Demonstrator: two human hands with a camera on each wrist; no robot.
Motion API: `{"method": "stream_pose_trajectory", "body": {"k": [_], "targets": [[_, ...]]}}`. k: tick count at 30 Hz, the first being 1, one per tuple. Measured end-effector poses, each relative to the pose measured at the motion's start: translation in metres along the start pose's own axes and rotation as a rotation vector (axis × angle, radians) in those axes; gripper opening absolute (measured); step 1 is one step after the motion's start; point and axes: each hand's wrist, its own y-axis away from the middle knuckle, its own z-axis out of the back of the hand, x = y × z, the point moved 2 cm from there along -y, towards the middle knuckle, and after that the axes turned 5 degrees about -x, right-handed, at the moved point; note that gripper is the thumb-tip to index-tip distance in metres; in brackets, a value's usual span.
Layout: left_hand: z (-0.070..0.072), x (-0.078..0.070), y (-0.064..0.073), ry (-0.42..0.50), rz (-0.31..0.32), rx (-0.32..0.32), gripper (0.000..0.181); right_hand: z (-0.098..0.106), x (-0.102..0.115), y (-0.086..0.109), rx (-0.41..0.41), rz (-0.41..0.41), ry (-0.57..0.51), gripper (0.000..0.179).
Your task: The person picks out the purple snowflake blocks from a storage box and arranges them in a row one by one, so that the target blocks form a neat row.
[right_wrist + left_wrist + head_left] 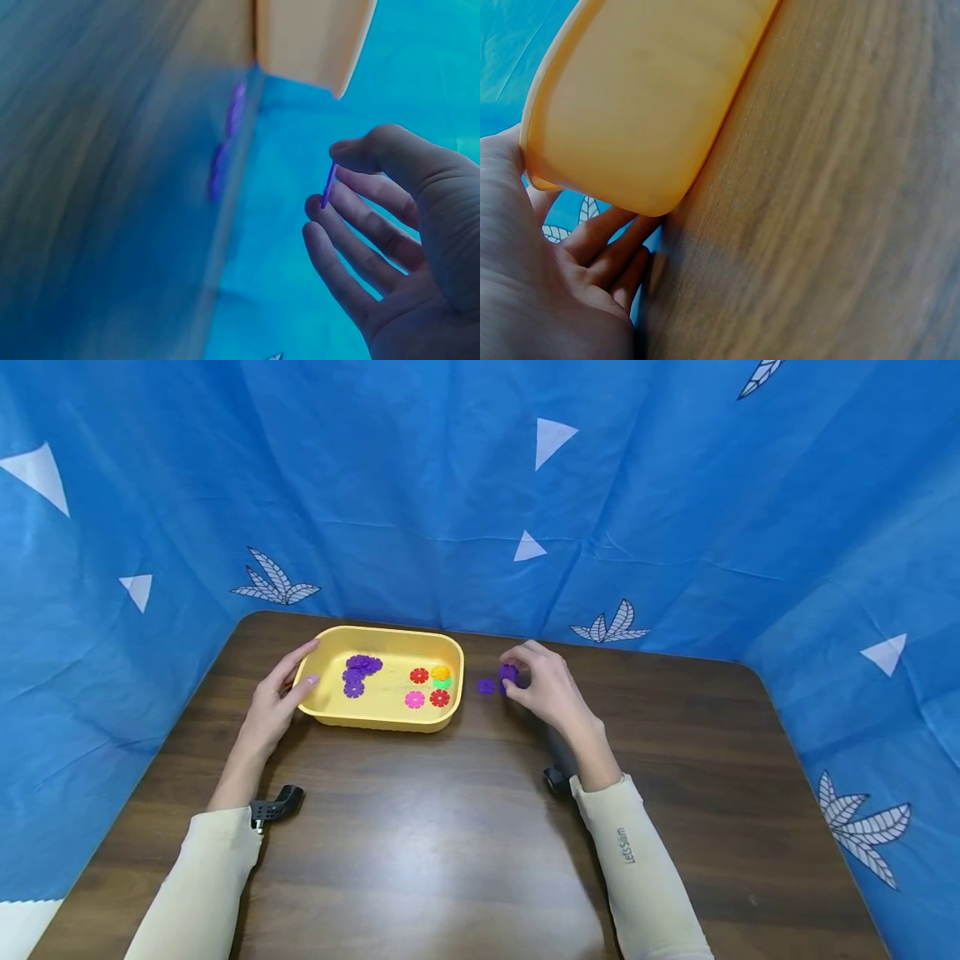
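A yellow plastic tray (pixel 386 720) sits toward the back left of the table. My left hand (pixel 277 695) grips its left end, thumb over the rim and the other fingers along the outside, as the left wrist view of the tray wall (pixel 645 105) shows. To the right of the tray, my right hand (pixel 553 689) pinches a thin purple flower-shaped disc (pixel 328 187) between thumb and fingertips, raised off the table. Two more purple discs (pixel 235 109) lie on the table below it; one purple disc (pixel 486 687) shows clearly beside the tray.
Inside the tray, a cluster of purple discs (pixel 354 677) lies at the left. Red discs (pixel 439 698), a pink disc (pixel 415 700), an orange disc (pixel 441 672) and a green disc (pixel 443 684) lie at its right. Blue curtain (pixel 420 485) hangs behind the brown table (pixel 405 835).
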Motion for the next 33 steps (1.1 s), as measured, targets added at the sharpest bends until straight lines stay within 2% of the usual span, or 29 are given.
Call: {"method": "stream_pose_trajectory", "body": {"k": [10, 23, 33], "targets": [[0.0, 0.003, 0.0, 0.002, 0.004, 0.001, 0.055, 0.002, -0.031, 0.012, 0.079, -0.066, 0.039, 0.03], [0.002, 0.001, -0.001, -0.004, 0.011, -0.005, 0.056, -0.001, -0.039, 0.013, 0.176, -0.135, 0.055, 0.033], [0.001, 0.002, -0.002, 0.01, -0.004, -0.004, 0.055, -0.001, -0.042, 0.013, 0.164, -0.156, 0.05, 0.031]]}}
